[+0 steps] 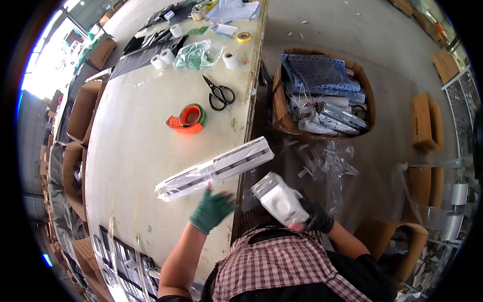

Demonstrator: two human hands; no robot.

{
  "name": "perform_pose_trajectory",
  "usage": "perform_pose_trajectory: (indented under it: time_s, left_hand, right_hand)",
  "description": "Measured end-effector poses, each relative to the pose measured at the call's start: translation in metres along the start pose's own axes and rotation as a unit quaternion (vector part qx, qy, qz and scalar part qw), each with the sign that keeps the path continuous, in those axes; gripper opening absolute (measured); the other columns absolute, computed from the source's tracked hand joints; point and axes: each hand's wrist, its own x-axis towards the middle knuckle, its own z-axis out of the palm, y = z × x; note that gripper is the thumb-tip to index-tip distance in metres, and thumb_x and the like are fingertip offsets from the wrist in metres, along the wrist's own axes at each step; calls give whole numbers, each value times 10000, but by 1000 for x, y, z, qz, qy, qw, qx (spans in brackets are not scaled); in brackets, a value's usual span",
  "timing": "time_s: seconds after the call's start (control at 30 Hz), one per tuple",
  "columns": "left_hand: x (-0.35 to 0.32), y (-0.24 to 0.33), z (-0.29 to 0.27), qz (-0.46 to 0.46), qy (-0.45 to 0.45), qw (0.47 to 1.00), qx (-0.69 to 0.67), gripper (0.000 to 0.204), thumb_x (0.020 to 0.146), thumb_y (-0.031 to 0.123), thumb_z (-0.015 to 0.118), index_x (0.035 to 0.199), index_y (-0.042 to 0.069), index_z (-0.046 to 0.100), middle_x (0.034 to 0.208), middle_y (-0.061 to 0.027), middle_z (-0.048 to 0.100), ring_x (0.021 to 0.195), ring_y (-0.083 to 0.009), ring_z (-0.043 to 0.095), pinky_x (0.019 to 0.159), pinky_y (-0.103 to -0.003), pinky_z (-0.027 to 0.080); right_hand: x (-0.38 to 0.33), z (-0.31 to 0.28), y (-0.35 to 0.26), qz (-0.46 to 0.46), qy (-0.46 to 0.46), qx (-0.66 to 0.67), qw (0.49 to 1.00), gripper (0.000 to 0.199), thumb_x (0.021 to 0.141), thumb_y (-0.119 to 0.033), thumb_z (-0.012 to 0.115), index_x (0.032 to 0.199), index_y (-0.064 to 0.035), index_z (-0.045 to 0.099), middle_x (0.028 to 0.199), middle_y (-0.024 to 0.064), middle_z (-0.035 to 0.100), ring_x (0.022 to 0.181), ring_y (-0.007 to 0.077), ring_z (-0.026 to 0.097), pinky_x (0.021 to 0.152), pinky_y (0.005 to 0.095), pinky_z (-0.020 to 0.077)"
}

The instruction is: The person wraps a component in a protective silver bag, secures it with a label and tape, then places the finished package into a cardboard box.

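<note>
My left hand (211,210), in a green fingerless glove, is open over the table's edge side, its fingers apart and slightly blurred. Just beyond its fingertips lies a long white package (216,168) in clear plastic, with dark stripes along it, slanting across the table with one end over the edge. Off the table, in front of my apron, my right hand (317,215) in a dark glove grips a white boxy package (279,198) with a rounded bulge on its face. What is inside that package I cannot make out.
On the table (126,151) are an orange tape dispenser (187,120), black scissors (219,94), white rolls (230,60), a crumpled clear bag (199,54) and yellow tape (244,36). Right of it stands a full cardboard box (277,103); plastic scraps (333,173) litter the floor.
</note>
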Motion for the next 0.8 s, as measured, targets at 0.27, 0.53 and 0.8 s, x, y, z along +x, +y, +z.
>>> perform_pose_trajectory:
  time_s: [0.27,0.53,0.8]
  left_hand:
    - [4,11,56,-31,-210,931,296,363,896,311,663,1087,4,635,1027,-52,653,959,-149,626,857,-299,520]
    - [89,16,123,234,-130,810,523,224,892,257,668,882,34,690,753,-51,669,605,-163,588,589,-280,480]
    - [177,63,146,320,234,461,794,431,919,456,517,981,61,679,1016,-187,672,871,-405,647,720,-471,515]
  right_hand:
    - [4,12,-27,-31,-66,53,996,564,740,-278,773,1189,4,582,1214,167,569,1099,294,553,953,373,426]
    - [-34,26,-11,219,56,180,957,455,814,-367,697,1056,13,637,964,108,685,873,171,631,789,319,494]
    - [-21,52,67,246,135,153,948,446,869,-399,664,1026,18,667,834,64,692,789,142,642,708,295,508]
